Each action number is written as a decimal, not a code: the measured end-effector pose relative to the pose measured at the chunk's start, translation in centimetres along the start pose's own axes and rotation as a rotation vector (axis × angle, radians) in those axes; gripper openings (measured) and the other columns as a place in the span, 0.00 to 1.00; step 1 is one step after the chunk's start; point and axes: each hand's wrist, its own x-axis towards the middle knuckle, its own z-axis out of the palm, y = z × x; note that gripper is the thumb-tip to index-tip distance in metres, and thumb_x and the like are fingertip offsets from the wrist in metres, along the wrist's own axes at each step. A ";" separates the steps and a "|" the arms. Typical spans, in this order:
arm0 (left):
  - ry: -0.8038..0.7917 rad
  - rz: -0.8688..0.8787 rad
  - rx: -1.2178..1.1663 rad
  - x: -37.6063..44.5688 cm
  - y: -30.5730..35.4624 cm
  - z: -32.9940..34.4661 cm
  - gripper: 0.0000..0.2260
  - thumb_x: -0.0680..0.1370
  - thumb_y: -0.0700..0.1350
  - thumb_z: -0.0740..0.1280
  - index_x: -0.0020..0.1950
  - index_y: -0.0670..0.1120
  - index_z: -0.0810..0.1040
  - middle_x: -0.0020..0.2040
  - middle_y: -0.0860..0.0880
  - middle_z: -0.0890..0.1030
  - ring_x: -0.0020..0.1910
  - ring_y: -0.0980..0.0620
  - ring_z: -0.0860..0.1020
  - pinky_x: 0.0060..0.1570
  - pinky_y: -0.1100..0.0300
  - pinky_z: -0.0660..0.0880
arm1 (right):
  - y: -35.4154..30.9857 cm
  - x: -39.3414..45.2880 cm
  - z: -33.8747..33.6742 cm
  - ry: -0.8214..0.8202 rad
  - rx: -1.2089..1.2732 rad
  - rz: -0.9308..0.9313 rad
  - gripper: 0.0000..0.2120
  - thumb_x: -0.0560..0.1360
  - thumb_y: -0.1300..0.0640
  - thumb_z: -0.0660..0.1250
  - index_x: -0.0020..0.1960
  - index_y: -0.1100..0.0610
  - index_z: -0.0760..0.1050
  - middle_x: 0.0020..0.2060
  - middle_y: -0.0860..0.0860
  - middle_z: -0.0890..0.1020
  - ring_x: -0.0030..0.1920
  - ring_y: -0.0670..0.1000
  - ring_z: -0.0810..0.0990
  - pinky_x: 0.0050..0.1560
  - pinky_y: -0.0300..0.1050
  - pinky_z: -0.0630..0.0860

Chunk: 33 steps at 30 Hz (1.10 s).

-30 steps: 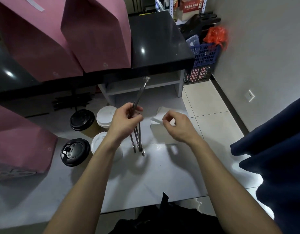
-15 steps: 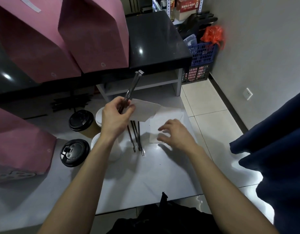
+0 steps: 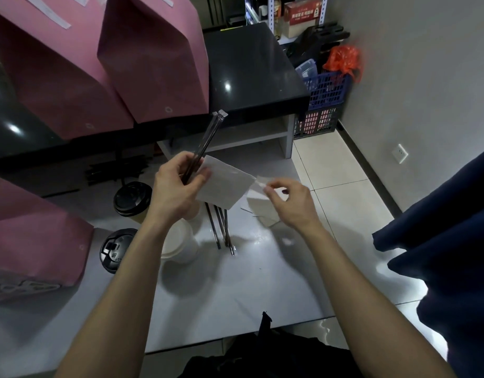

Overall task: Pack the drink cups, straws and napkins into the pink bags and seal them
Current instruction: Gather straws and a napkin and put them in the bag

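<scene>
I see two bags (image 3: 150, 58) standing on the raised counter (image 3: 251, 72) at the back, a third bag (image 3: 31, 241) on the table (image 3: 235, 290) far left. Four lidded cups (image 3: 131, 197) sit right of it, loose straws (image 3: 221, 230) beside them, napkin stack (image 3: 265, 211) further right. Crate (image 3: 322, 105) on floor behind the counter's right end.

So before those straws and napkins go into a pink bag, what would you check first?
1. Straws gripped in the left hand: ok.
2. First napkin held with them: ok.
3. Second napkin pinched by the right hand: ok.
4. Second napkin free of the stack: cannot tell.
5. A pink bag open to receive them: cannot tell.
6. Cups lidded: ok for those in view.
</scene>
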 end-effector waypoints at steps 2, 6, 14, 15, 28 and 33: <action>-0.043 0.033 -0.010 0.2 0.4 -0.5 0.05 0.81 0.45 0.78 0.54 0.50 0.83 0.46 0.54 0.86 0.44 0.58 0.81 0.50 0.58 0.78 | -0.6 0.8 -0.9 0.065 0.105 0.079 0.05 0.82 0.51 0.73 0.51 0.50 0.86 0.44 0.44 0.86 0.46 0.42 0.84 0.50 0.40 0.77; -0.192 0.075 -0.025 0.4 0.8 -0.6 0.05 0.80 0.45 0.78 0.51 0.50 0.84 0.40 0.51 0.81 0.40 0.55 0.75 0.46 0.59 0.73 | -1.4 1.9 -2.1 0.141 0.308 0.134 0.06 0.83 0.52 0.72 0.52 0.54 0.85 0.40 0.46 0.86 0.41 0.43 0.82 0.45 0.39 0.76; -0.303 0.081 -0.101 0.9 0.9 2.2 0.08 0.77 0.44 0.80 0.54 0.50 0.85 0.45 0.52 0.86 0.43 0.56 0.82 0.50 0.56 0.81 | -4.7 1.6 -1.6 0.037 0.534 0.157 0.11 0.85 0.53 0.69 0.49 0.56 0.86 0.39 0.43 0.84 0.40 0.41 0.79 0.42 0.35 0.75; -0.289 0.078 -0.087 1.1 0.8 2.4 0.09 0.76 0.45 0.80 0.54 0.51 0.85 0.45 0.52 0.86 0.43 0.56 0.83 0.51 0.53 0.82 | -5.1 1.4 -1.6 -0.014 0.553 0.153 0.13 0.85 0.51 0.70 0.48 0.57 0.86 0.39 0.44 0.84 0.40 0.42 0.78 0.41 0.36 0.74; -0.186 -0.080 -0.106 0.8 0.7 3.2 0.11 0.86 0.57 0.64 0.47 0.57 0.82 0.40 0.61 0.82 0.34 0.61 0.75 0.39 0.56 0.71 | -7.5 1.6 -1.1 0.150 0.428 0.151 0.02 0.80 0.55 0.75 0.48 0.50 0.84 0.40 0.53 0.89 0.43 0.55 0.88 0.49 0.63 0.85; -0.235 -0.082 -0.170 -0.1 1.3 3.0 0.10 0.87 0.48 0.68 0.52 0.49 0.89 0.33 0.57 0.78 0.30 0.56 0.72 0.32 0.61 0.68 | -10.3 1.3 0.6 0.040 0.559 0.021 0.14 0.82 0.52 0.75 0.49 0.65 0.84 0.44 0.71 0.84 0.40 0.57 0.79 0.42 0.62 0.78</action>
